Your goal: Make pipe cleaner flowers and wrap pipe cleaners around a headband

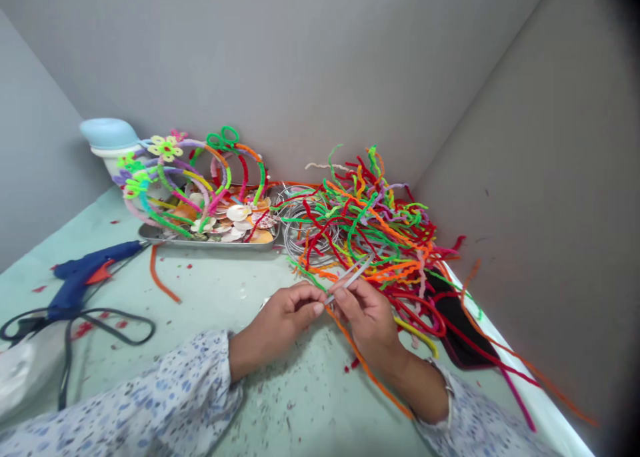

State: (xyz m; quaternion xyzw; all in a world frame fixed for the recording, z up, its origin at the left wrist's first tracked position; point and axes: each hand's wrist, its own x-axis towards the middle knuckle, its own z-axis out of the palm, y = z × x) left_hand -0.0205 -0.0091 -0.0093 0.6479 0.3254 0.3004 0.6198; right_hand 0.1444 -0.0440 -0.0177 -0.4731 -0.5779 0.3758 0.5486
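Note:
My right hand (373,320) is closed, thumb and finger pinching a slim pale two-pronged strip (353,278) whose prongs point up and to the right. Close against it, my left hand (290,313) is also closed, its fingertips pinched near the strip's lower end. From between the hands an orange pipe cleaner (367,367) runs down to the right, under my right hand. A green pipe cleaner (310,277) slants up and left from the same spot. The fingers hide where these pieces meet.
A pile of coloured pipe cleaners (370,223) lies beyond my hands, beside coiled silver wire (300,233). Decorated headbands (200,150) stand over a metal tray (215,245) of shells. At left are a blue glue gun (87,270) with its cord and a blue-lidded container (110,143). A dark phone (463,330) lies right.

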